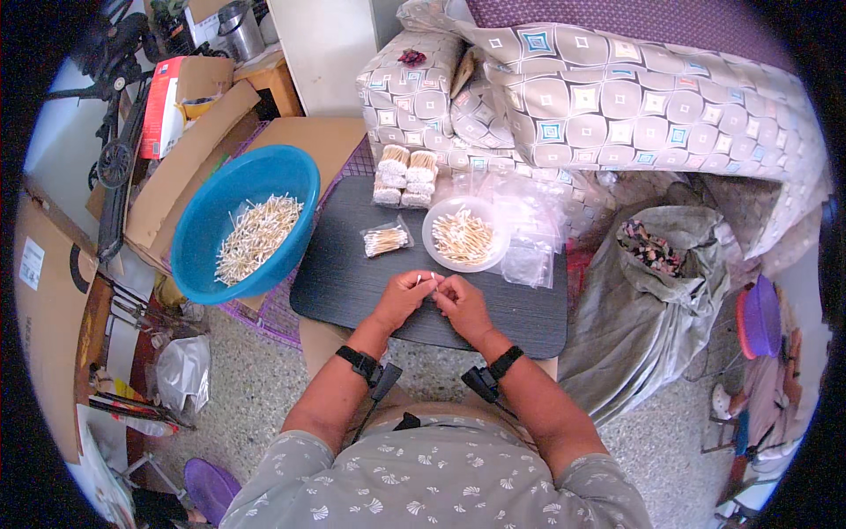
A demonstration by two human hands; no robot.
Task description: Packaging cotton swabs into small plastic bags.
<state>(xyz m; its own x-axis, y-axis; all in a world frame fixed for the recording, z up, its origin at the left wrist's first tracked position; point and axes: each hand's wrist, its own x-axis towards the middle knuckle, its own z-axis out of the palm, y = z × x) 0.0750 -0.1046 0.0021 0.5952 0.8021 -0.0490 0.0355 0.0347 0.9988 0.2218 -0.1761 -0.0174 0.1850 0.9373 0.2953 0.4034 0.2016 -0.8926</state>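
**Both hands pinching a little bunch of cotton swabs over the dark board**

So the left hand (401, 298) and right hand (461, 304) are meeting right in the middle, fingertips closed together around a small bunch of cotton swabs (426, 279). Can't tell how many are in there, it's tiny. They're hovering just above the near part of the dark board (352, 273).

Right behind the hands a white plate (434, 249) is sitting with loose swabs piled on it, and a filled little clear bag (386, 239) is lying just to its left. Stacked packed bundles (405, 175) are waiting at the far edge. A big blue basin (211, 212) full of swabs is sitting off to the left, and empty plastic bags (529, 238) are lying on the right side.
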